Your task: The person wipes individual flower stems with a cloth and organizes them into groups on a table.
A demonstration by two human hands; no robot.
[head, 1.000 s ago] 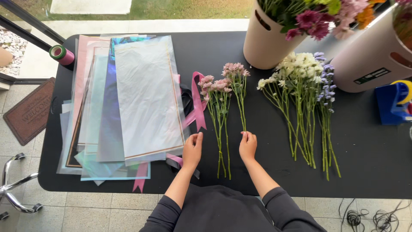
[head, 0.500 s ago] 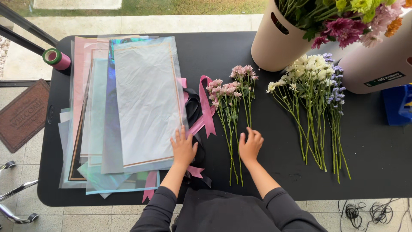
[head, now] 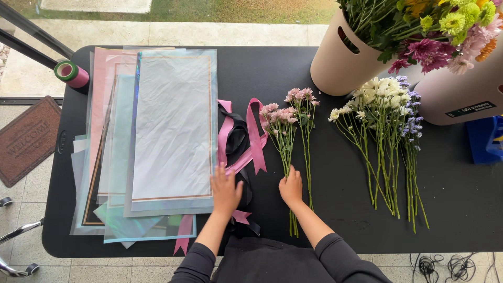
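Observation:
My left hand (head: 226, 189) lies flat with fingers apart on the right edge of a stack of translucent wrapping sheets (head: 173, 126), touching the pink ribbon (head: 255, 137) and black ribbon (head: 236, 137) beside it. My right hand (head: 291, 187) is curled over the lower stems of a small bunch of pink flowers (head: 285, 112) that lies on the black table (head: 262, 68). The stem ends stick out below the hand. A larger bunch of white and purple flowers (head: 385, 105) lies further right, untouched.
Two beige buckets (head: 340, 63) (head: 461, 99) full of mixed flowers stand at the back right. A blue box (head: 484, 139) sits at the right edge, a green and pink tape roll (head: 70, 73) at the back left. Doormat (head: 26, 139), chair legs (head: 15, 236) and cables (head: 445, 264) are on the floor.
My left hand has slid left onto the sheet stack's edge. My right hand has moved from the bare table beside the pink flowers onto their stems.

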